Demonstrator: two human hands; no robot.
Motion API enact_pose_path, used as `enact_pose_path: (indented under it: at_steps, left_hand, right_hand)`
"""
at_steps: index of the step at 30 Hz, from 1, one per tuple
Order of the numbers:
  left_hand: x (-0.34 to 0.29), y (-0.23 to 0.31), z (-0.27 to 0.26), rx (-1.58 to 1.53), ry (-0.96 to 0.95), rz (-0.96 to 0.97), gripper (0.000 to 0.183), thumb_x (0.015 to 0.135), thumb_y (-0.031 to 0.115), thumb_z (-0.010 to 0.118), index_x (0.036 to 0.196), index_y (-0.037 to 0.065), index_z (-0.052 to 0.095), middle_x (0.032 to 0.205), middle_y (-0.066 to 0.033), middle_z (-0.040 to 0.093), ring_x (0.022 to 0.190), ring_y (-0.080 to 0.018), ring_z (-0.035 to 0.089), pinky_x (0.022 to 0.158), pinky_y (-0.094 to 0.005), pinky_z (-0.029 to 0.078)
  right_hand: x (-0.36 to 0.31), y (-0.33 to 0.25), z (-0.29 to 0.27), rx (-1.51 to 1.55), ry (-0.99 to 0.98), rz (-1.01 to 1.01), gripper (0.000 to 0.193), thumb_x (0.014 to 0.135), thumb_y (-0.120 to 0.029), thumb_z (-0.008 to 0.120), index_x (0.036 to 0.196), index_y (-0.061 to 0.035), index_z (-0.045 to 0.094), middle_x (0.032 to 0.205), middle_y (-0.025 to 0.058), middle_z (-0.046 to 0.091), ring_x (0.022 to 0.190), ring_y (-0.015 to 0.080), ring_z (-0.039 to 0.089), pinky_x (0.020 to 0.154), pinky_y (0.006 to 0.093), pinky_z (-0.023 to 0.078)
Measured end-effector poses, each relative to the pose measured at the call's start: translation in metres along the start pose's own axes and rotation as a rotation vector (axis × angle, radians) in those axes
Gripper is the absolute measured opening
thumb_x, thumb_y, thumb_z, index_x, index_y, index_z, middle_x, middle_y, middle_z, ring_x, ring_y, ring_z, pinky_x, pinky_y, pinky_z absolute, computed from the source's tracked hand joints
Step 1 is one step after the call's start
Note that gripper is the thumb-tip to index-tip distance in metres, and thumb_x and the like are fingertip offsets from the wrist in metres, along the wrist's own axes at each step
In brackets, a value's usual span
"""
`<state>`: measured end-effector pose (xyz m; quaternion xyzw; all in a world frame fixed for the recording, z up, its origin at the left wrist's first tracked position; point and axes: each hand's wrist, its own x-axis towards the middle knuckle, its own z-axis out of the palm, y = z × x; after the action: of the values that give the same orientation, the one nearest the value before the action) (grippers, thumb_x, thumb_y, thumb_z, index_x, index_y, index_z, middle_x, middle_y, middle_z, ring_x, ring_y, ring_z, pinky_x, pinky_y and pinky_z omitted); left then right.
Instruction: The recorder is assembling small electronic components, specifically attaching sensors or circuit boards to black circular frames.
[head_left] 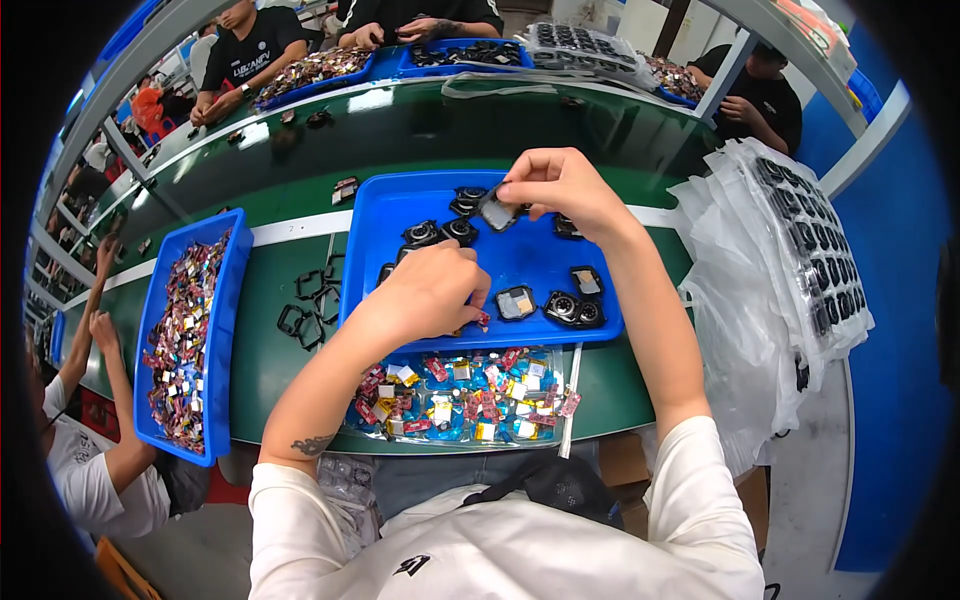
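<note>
My right hand [572,190] pinches a black watch case [498,213] with a pale grey inside, tilted above the far part of a blue tray [400,188]. Lower down, over the near left part of that tray, my left hand [437,287] is closed, its fingertips around a small red circuit piece [483,319] that is mostly hidden. Black watch cases with round backs [574,309] lie in the tray to the right, beside an open case [516,303] with a grey and tan inside. More dark cases [422,233] sit behind my left hand.
A clear tray of red, white and blue small parts [460,395] lies at the bench's near edge. To the left stand a blue bin of similar parts [235,290] and several black frames [303,325]. Stacked trays of black parts [815,240] rise on the right. Co-workers sit across the belt [400,130].
</note>
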<state>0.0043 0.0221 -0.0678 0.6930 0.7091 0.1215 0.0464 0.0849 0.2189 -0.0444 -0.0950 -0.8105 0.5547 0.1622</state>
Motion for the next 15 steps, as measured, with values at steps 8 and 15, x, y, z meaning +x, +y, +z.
enact_pose_path:
  at_steps: [8,15]
  left_hand:
    - [-0.005,0.003,-0.051,-0.543,0.156,-0.031,0.010,0.078,0.005,0.068,0.079,0.000,0.059,0.072,-0.0066,0.064,0.069,-0.0132,0.064,0.062,-0.0244,0.048]
    - [0.002,0.002,-0.067,-0.944,0.467,-0.175,0.013,0.084,0.009,0.064,0.087,-0.003,0.060,0.078,-0.0056,0.066,0.073,-0.0078,0.063,0.067,-0.0207,0.050]
  right_hand:
    - [0.002,0.012,-0.011,-0.201,0.181,-0.077,0.017,0.074,-0.015,0.073,0.072,-0.0050,0.059,0.069,0.0040,0.065,0.058,0.0058,0.056,0.049,0.0203,0.041]
    - [-0.004,0.017,0.007,-0.605,-0.387,-0.025,0.016,0.069,-0.014,0.074,0.073,-0.0017,0.065,0.070,0.0056,0.065,0.068,0.0153,0.063,0.063,0.0278,0.048]
